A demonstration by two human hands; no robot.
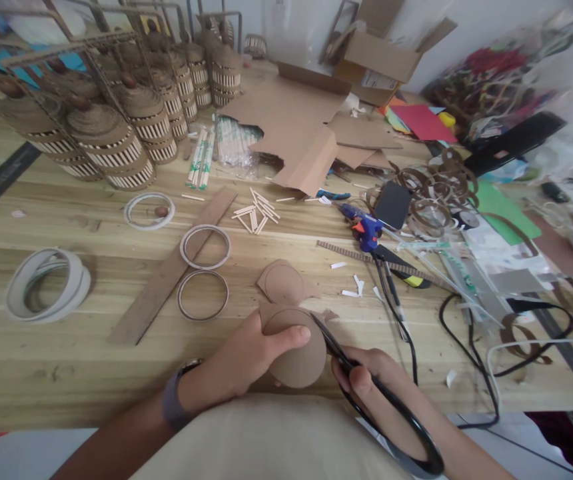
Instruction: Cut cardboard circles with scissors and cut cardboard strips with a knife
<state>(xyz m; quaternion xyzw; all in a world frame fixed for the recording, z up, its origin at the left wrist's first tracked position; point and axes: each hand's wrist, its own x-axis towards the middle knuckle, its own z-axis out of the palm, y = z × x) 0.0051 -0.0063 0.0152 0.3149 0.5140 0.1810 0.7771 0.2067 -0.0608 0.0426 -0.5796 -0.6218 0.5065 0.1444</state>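
My left hand [261, 347] grips a partly cut brown cardboard disc [299, 367], its thumb lying across the top and its other fingers hidden beneath. Black-handled scissors [401, 407] are in my right hand [371, 373], with my fingers through the loops. Their blades meet the upper right edge of the disc, where some uncut cardboard with a drawn curve still hangs on. Just beyond lies another cardboard piece [282, 283] with a circle drawn on it. Two thin rings [227, 247] rest to the left, one overlapping a long cardboard strip [166, 280].
A blue glue gun [364, 227] lies at right, its black cord trailing toward the front. Short sticks [256, 212] are scattered mid-table. Rolls of tape [84, 283] sit at left. Several cardboard lanterns [109, 147] stand at the back left, with torn cardboard [296, 127] behind the middle.
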